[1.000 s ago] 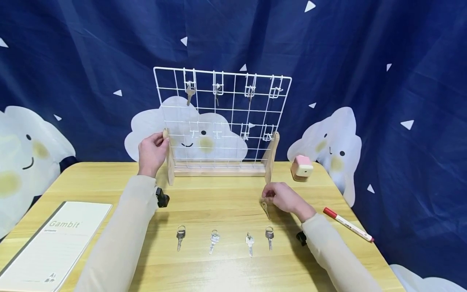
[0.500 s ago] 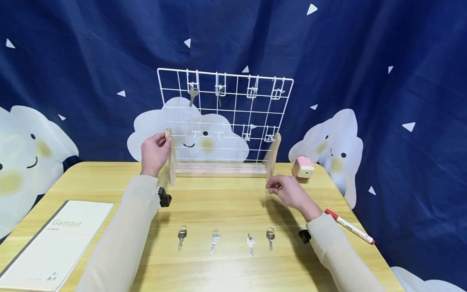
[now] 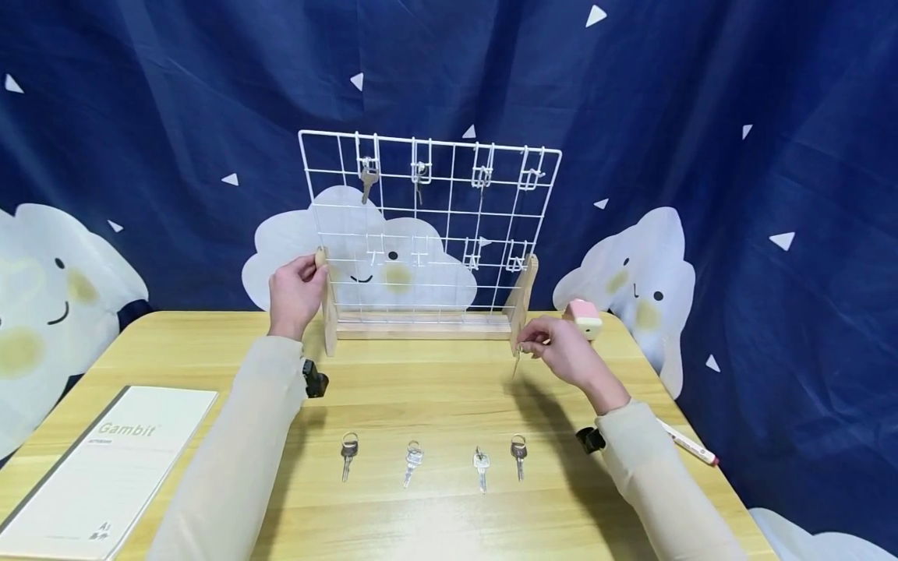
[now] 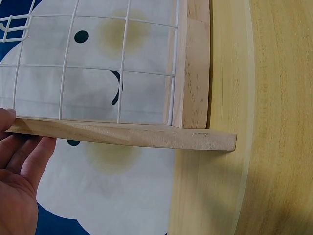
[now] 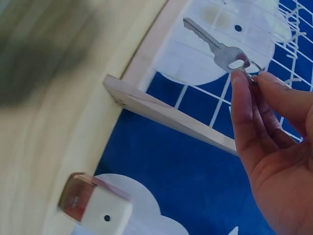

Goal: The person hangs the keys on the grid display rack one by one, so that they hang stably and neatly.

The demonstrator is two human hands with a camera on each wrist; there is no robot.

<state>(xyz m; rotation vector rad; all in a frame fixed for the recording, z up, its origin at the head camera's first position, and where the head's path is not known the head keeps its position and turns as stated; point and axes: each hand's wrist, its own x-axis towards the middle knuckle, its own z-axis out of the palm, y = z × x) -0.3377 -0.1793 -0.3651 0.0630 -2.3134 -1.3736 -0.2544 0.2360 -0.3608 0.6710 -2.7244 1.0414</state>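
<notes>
While the left hand [image 3: 296,294] steadied the wire rack [image 3: 428,234], the right hand [image 3: 568,354] held a key [image 3: 516,362] up by its ring.

With fingers curled round the rack's left wooden upright [image 3: 326,300], the left hand gripped it near the top; the right hand pinched the key ring between thumb and fingertips [image 5: 244,98], clear of the table [image 3: 435,397], the blade hanging down just in front of the rack's right upright [image 3: 522,300], at about four o'clock from the grid's middle. Two keys hung from hooks along the grid's top row, at eleven and twelve o'clock. Four more keys [image 3: 429,460] lay in a row on the table at six o'clock from the rack. A pink block [image 3: 584,317] sat at three o'clock of the right hand, a red-capped marker [image 3: 687,444] at four o'clock, and a notebook [image 3: 105,467] lay far off at eight o'clock.
</notes>
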